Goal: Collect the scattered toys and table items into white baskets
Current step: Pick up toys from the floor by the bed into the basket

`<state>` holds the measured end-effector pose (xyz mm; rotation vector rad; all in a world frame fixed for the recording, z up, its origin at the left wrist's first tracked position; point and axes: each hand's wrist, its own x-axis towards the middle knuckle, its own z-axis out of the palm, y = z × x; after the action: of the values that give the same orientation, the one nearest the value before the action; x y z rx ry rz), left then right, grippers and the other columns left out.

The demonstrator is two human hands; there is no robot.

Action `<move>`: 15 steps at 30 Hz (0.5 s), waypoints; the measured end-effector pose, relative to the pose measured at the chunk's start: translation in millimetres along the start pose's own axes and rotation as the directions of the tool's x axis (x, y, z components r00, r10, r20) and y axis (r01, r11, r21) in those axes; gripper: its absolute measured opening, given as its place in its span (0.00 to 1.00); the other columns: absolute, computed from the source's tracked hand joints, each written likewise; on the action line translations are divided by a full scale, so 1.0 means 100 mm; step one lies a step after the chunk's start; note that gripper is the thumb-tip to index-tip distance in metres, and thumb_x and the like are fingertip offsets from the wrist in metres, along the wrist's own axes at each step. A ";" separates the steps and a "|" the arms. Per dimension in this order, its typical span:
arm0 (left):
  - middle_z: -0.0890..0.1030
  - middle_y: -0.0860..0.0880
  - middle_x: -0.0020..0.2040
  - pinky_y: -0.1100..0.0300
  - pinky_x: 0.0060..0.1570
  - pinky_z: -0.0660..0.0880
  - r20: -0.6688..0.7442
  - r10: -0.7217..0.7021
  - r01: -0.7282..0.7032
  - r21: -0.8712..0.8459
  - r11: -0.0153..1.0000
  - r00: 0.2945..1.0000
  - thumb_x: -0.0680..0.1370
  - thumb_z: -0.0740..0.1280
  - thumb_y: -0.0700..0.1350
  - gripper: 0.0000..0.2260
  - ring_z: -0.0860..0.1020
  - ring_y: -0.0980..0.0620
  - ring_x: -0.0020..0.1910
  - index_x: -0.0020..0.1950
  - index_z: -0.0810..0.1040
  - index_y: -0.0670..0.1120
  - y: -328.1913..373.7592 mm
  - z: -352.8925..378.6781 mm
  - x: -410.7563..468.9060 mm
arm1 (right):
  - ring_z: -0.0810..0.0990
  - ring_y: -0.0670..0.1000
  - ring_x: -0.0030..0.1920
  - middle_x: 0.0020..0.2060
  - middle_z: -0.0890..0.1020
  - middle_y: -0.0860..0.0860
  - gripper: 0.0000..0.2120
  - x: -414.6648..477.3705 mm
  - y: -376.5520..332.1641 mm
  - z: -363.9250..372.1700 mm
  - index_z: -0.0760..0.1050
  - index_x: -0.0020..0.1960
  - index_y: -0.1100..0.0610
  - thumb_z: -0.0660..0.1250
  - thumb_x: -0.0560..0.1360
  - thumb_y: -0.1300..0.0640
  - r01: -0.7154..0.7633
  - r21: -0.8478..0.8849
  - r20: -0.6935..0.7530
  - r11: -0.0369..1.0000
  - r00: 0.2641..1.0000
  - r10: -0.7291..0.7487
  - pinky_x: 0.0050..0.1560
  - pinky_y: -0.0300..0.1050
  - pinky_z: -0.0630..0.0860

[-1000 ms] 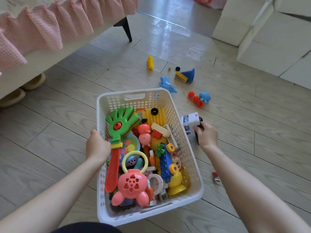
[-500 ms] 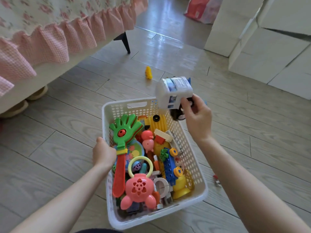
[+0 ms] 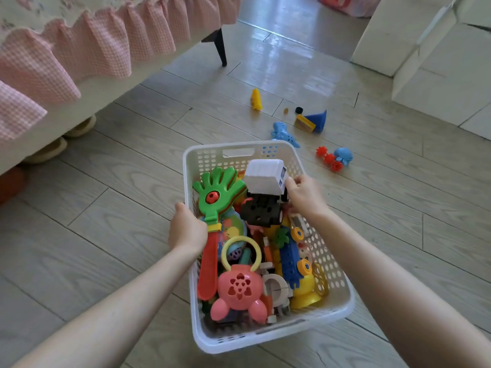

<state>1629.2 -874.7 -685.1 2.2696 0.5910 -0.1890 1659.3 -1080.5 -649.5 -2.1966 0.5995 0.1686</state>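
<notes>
A white perforated basket (image 3: 335, 318) stands on the wooden floor, full of toys: a green hand clapper (image 3: 216, 192) with a red handle, a pink rattle (image 3: 240, 289), a blue block train (image 3: 290, 258). My left hand (image 3: 187, 228) grips the basket's left rim. My right hand (image 3: 303, 195) holds a white toy truck (image 3: 265, 179) with black wheels, tilted on its side, over the far end of the basket and touching the toys there.
Loose toys lie on the floor beyond the basket: a yellow figure (image 3: 256, 99), a blue dinosaur (image 3: 284, 134), a blue cone with a yellow block (image 3: 313, 122), red gears beside a blue octopus (image 3: 336, 158). A pink-frilled bed (image 3: 79, 49) stands at left, white boxes (image 3: 438, 49) at right.
My right hand lifted the white truck from the floor right of the basket, carried it over the rim and lowered it into the basket. The left hand stayed on the rim.
</notes>
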 end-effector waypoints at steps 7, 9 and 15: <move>0.75 0.37 0.54 0.47 0.47 0.75 0.001 0.011 -0.011 -0.011 1.000 1.000 0.74 0.57 0.32 0.08 0.75 0.37 0.51 0.49 0.62 0.42 -0.02 0.01 0.00 | 0.74 0.53 0.53 0.57 0.76 0.54 0.17 -0.20 0.02 0.09 0.69 0.62 0.55 0.59 0.74 0.51 0.247 -0.206 -0.149 0.947 0.948 -0.280 0.48 0.47 0.71; 0.75 0.37 0.54 0.46 0.47 0.76 0.001 0.008 -0.008 -0.008 1.000 1.000 0.75 0.57 0.32 0.08 0.75 0.37 0.51 0.51 0.64 0.41 -0.02 0.01 0.01 | 0.72 0.54 0.59 0.61 0.72 0.54 0.27 -0.25 0.05 0.14 0.63 0.69 0.55 0.63 0.72 0.49 0.272 -0.264 -0.072 0.925 0.951 -0.300 0.54 0.50 0.72; 0.76 0.37 0.55 0.50 0.43 0.73 0.001 0.011 -0.011 -0.005 1.000 1.000 0.75 0.57 0.32 0.11 0.75 0.38 0.52 0.56 0.66 0.38 -0.03 0.01 0.01 | 0.70 0.53 0.63 0.62 0.71 0.55 0.35 -0.23 0.05 0.22 0.61 0.71 0.58 0.72 0.69 0.53 0.319 -0.221 -0.002 0.922 0.945 -0.327 0.60 0.46 0.69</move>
<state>1629.2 -873.6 -687.9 2.2676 0.5775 -0.1824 1638.0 -1058.3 -660.1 -2.4821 0.2380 0.0170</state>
